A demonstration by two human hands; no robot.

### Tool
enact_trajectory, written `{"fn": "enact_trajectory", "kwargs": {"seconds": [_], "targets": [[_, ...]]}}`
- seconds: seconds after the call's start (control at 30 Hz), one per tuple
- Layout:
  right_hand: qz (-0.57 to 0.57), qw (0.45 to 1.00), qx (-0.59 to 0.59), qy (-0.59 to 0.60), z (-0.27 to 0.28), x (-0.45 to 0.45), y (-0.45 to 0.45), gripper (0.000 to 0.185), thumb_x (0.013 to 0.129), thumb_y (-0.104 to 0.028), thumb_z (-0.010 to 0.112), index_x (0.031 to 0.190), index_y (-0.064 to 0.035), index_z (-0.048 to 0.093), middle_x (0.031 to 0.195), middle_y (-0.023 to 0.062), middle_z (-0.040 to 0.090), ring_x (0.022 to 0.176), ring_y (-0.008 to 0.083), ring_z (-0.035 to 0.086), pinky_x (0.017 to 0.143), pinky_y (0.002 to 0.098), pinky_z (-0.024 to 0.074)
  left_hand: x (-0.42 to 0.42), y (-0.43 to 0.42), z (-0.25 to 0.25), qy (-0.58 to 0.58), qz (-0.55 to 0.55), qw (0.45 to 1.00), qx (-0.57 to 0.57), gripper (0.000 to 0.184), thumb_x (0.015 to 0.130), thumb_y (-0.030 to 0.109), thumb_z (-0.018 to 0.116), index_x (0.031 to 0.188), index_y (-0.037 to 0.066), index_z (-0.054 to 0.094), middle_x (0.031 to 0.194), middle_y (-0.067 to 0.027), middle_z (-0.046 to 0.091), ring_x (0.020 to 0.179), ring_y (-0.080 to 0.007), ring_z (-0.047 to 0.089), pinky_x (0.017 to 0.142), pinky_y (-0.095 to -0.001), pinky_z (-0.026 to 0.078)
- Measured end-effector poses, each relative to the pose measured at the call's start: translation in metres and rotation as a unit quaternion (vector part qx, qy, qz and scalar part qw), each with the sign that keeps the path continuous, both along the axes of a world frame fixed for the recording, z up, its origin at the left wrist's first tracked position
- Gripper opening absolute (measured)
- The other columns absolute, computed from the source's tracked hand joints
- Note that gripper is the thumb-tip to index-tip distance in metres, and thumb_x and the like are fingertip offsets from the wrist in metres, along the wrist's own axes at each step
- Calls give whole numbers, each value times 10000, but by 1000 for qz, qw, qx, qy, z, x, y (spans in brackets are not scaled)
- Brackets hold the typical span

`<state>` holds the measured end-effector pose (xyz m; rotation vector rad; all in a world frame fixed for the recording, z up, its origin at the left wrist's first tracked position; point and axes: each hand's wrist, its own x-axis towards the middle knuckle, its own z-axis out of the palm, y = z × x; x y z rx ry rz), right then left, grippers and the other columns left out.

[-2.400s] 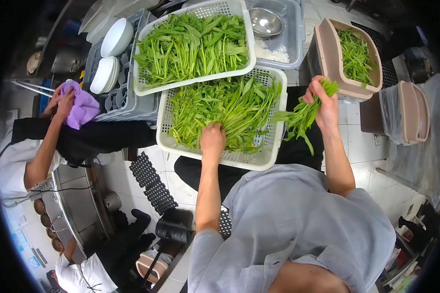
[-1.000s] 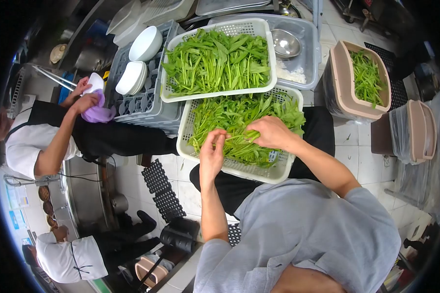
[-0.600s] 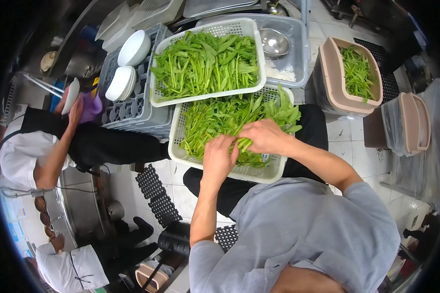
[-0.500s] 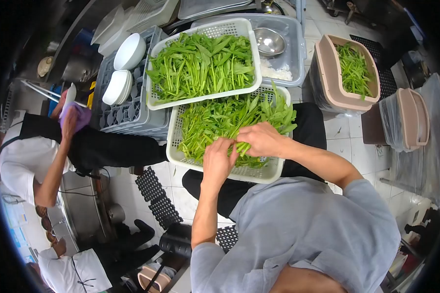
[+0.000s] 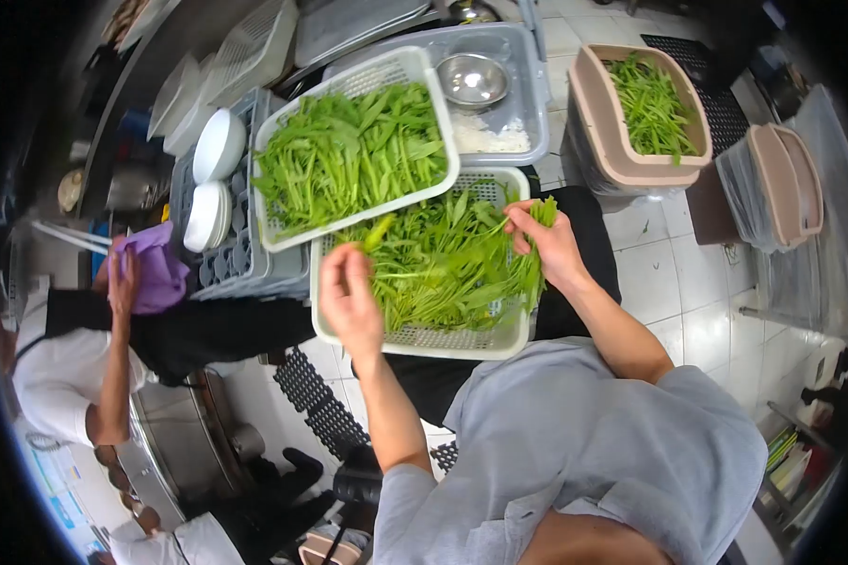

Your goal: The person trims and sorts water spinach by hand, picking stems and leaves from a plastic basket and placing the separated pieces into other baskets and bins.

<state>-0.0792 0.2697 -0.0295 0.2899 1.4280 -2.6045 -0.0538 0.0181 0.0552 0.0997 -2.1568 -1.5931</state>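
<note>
A bunch of water spinach hangs from my right hand, which is closed around its stems at the right side of the lower white basket. My left hand is over the left side of that basket, its thumb and fingers pinched at a small yellow-green leaf piece. Loose water spinach lies in the lower basket between my hands. Behind it, the upper white basket holds more of the greens, overlapping the lower basket's rear edge.
At the right, a beige bin contains cut greens. A grey tub with a metal bowl stands at the back. White bowls sit in a rack on the left, near a co-worker holding a purple cloth.
My hands have come apart. The left moved left with the small leaf piece, the right moved right with the bunch. The whole view shifted, and the co-worker's purple cloth has spread out.
</note>
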Motion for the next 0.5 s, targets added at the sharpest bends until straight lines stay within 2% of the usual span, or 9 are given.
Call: {"fn": "enact_trajectory", "kwargs": {"seconds": [0.17, 0.2, 0.27, 0.33, 0.4, 0.47, 0.5], "targets": [[-27, 991, -116, -57, -19, 5, 45, 222, 945, -196, 644, 1043, -2, 601, 826, 49, 597, 548, 101, 456, 525, 271, 385, -43, 26, 55, 164, 42, 985, 42, 144, 994, 72, 551, 1089, -28, 588, 909, -69, 619, 760, -105, 552, 653, -233, 461], [-37, 991, -117, -55, -25, 6, 51, 222, 945, -196, 644, 1043, -2, 601, 826, 49, 597, 548, 101, 456, 525, 271, 385, -52, 37, 70, 203, 53, 976, 59, 147, 994, 73, 550, 1101, -24, 578, 899, -72, 620, 756, -110, 553, 645, -237, 461], [-52, 975, -204, -77, -35, 7, 60, 228, 951, -212, 637, 1037, -5, 599, 832, 49, 591, 539, 100, 451, 521, 272, 386, -70, 73, 107, 302, 25, 947, 109, 187, 1001, 124, 553, 1125, -13, 576, 855, -67, 611, 735, -118, 552, 653, -223, 432], [-60, 972, -212, -78, -36, 9, 65, 244, 955, -225, 631, 1057, -7, 592, 836, 46, 581, 543, 103, 449, 524, 280, 388, -87, 125, 145, 369, 80, 914, 149, 181, 992, 125, 571, 1108, -14, 574, 859, -83, 619, 771, -130, 573, 672, -242, 449], [-64, 967, -232, -81, -37, 10, 68, 252, 956, -234, 631, 1062, -9, 590, 840, 47, 582, 553, 104, 453, 530, 282, 392, -105, 173, 164, 401, 65, 908, 102, 175, 980, 133, 590, 1082, -9, 580, 882, -110, 636, 831, -139, 601, 714, -288, 481], [-70, 969, -228, -71, -36, 9, 72, 257, 953, -246, 633, 1064, -18, 593, 840, 47, 583, 557, 106, 456, 534, 281, 391, -145, 216, 156, 452, 1, 891, 45, 165, 961, 135, 610, 1052, -2, 593, 954, -138, 650, 880, -165, 616, 785, -339, 508], [-75, 966, -236, -72, -37, 7, 74, 257, 953, -249, 634, 1066, -21, 594, 837, 47, 584, 557, 108, 456, 534, 280, 391, -159, 244, 146, 446, -43, 893, -32, 211, 945, 143, 627, 1084, -11, 592, 1011, -161, 649, 924, -210, 621, 835, -363, 503]]}}
